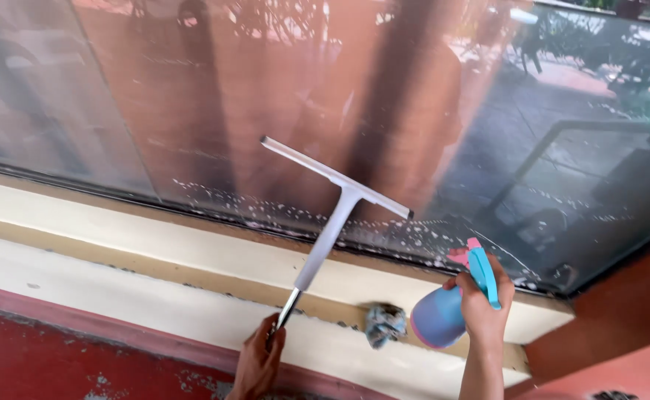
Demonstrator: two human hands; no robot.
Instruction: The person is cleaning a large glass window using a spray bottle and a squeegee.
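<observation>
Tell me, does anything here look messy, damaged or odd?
Yes. Soapy foam clings along the bottom of the window glass. A crumpled cloth lies bunched on the cream ledge, and the red wall below shows chipped, worn paint.

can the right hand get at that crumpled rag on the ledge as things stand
Probably not freely: the right hand is wrapped around the spray bottle. The rag lies uncovered on the ledge just beside the bottle.
</observation>
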